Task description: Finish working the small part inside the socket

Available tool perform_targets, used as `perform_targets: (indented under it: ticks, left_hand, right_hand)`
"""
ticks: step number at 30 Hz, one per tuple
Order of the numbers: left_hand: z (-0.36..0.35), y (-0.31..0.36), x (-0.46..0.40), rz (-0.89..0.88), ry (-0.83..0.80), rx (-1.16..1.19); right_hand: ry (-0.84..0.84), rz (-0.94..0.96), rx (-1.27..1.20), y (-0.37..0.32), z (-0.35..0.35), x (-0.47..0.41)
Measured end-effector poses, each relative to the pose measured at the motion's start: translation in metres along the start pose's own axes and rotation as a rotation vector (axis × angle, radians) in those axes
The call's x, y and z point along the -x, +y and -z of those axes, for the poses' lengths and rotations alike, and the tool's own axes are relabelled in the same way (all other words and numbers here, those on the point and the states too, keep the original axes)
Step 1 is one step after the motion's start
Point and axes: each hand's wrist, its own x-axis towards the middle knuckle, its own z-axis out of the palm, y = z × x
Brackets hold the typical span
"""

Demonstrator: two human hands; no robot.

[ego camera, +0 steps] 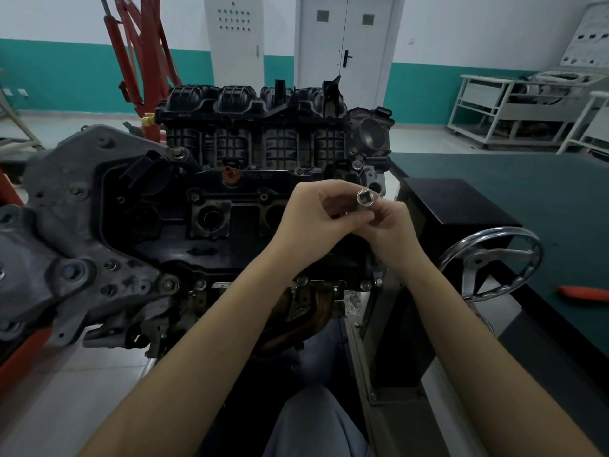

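Teal-and-white walls closed the far side of the workshop, with a grey double door [346, 47] at the back and a red hoist [138, 54] far left. An engine [204, 199] on a stand filled the middle, a green bench [534, 199] lay to its right, and a steel handwheel [491, 262] stood near right.

Above the engine's right end, both hands met. The left hand [316, 212] curled its fingers in toward the right hand [389, 222], which pinched a chrome socket [365, 200] at its fingertips, square drive hole facing the camera.

With so light a fingertip hold, the socket could probably slip and drop into one of the open wells in the engine top, or down beside the stand.

Whatever the left hand's fingers held was hidden behind them; a glint of metal showed between the hands. An orange tool [583, 293] on the bench was cut off at the right edge.
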Motion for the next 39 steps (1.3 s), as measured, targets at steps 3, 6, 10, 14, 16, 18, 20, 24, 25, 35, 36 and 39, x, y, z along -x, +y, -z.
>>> perform_targets:
  ticks: [3,6,10,14,16,18,20,24,25,35,36,39]
  left_hand:
    - [-0.0048,0.0006,-0.0007,-0.003,0.087,-0.112]
    - [-0.0022,0.0010,-0.0028,0.007,0.087,-0.084]
    - [0.0022,0.0018,-0.0014,0.000,-0.017,-0.003]
    - [-0.0028,0.0025,0.0002,-0.025,0.092,-0.060]
    - [-0.0030,0.0014,-0.0003,-0.026,0.105,-0.081]
    - [-0.0010,0.0001,-0.0007,-0.034,0.081,-0.074]
    - [0.0013,-0.0023,-0.0002,-0.035,0.049,-0.017]
    - [0.0005,-0.0049,0.0001,-0.029,0.030,0.034]
    - [-0.0005,-0.0048,-0.0003,-0.035,0.045,0.008]
    - [0.0025,-0.0033,0.0000,-0.021,-0.053,0.028]
    - [0.0012,-0.0026,0.0003,-0.030,-0.024,0.011]
    - [-0.0016,-0.0020,-0.0016,-0.028,0.067,-0.062]
  right_hand:
    - [0.024,0.026,0.025,-0.0004,-0.0012,-0.0023]
    - [-0.001,0.023,-0.011,-0.0009,-0.0015,-0.0016]
    - [-0.044,-0.017,-0.007,-0.0033,0.0000,0.0008]
    - [0.039,-0.003,0.024,-0.0045,-0.0021,-0.0015]
    - [0.033,-0.005,0.006,-0.0056,-0.0016,-0.0017]
    - [-0.018,-0.017,-0.035,-0.0063,0.0001,0.0000]
    - [-0.055,-0.043,-0.052,-0.0072,0.0009,0.0013]
    - [0.019,-0.034,0.004,-0.0082,-0.0003,0.0003]
    - [0.026,-0.024,0.008,-0.0088,-0.0011,-0.0001]
    - [0.018,-0.023,0.044,-0.0058,0.0011,0.0000]
    - [0.026,-0.012,0.057,-0.0063,0.0009,-0.0005]
    - [0.032,0.004,0.051,-0.0075,0.0008,-0.0018]
